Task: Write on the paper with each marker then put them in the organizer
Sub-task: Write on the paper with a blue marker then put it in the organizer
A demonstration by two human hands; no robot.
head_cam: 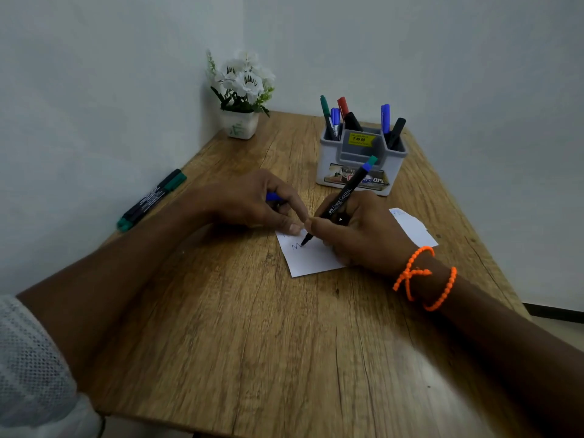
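My right hand (363, 235) grips a black marker (343, 197) with a blue and green end, its tip touching a small white paper (311, 257) where a zigzag line shows. My left hand (252, 203) presses a fingertip on the paper's top corner and holds a blue cap (272, 196) in its curled fingers. A grey organizer (360, 156) stands behind the hands with several markers upright in its side pockets. Two green-capped markers (151, 199) lie side by side at the table's left edge.
A white pot of white flowers (241, 96) stands in the far left corner against the wall. The wooden table (252, 327) is narrow, with walls on the left and behind. An orange bead bracelet (423, 276) circles my right wrist.
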